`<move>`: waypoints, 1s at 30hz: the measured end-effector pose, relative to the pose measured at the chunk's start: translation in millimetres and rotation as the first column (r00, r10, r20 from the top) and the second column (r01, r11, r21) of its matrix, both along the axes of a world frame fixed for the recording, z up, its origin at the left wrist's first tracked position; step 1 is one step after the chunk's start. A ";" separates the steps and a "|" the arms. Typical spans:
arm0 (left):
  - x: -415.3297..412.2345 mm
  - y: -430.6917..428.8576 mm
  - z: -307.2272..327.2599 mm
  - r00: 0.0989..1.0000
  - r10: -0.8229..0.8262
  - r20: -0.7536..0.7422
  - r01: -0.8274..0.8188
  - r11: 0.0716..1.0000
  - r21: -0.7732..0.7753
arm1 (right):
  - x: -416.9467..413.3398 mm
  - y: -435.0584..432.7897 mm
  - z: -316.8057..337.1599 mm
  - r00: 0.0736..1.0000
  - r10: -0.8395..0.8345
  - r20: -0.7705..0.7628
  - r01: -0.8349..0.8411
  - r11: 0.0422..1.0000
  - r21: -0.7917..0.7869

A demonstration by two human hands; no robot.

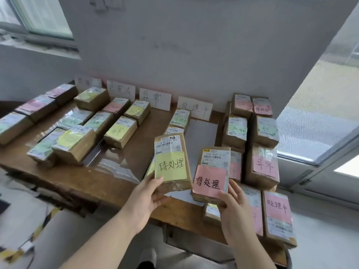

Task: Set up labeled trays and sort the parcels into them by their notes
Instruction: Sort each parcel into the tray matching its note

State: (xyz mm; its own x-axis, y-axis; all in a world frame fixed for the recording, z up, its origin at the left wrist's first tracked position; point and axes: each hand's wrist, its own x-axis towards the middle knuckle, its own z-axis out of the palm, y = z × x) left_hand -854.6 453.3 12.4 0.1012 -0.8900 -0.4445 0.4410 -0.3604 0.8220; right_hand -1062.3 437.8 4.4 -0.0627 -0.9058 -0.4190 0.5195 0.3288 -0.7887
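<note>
Holding a brown parcel with a yellow 待处理 note (172, 162) in the left hand (147, 199), thumb on the note, fingers curled behind. Gripping another parcel with a pink 待处理 note (212, 171) in the right hand (233, 206), fingers wrapped round its side. Raised over the desk (87, 177), in front of the 处理中 card (194, 108).
</note>
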 end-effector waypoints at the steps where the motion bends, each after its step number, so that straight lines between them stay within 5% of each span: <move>1: 4.8 3.2 0.7 1.000 0.013 0.004 -0.013 1.000 -0.004 | 4.2 1.4 2.0 1.000 0.014 0.002 -0.014 1.000 -0.007; 8: 62.6 14.5 1.4 0.996 0.039 0.079 -0.037 0.999 -0.033 | 46.4 1.0 17.7 0.997 0.075 -0.010 -0.075 0.996 -0.047; 15: 163.1 2.4 3.2 0.979 -0.107 0.176 0.120 0.991 -0.065 | 148.2 -3.4 23.3 0.994 0.112 -0.013 -0.113 0.990 -0.083; 30: 311.9 -25.9 3.3 0.940 -0.215 0.265 0.241 0.968 -0.068 | 302.4 -12.9 16.1 0.994 0.029 -0.101 -0.031 0.999 -0.022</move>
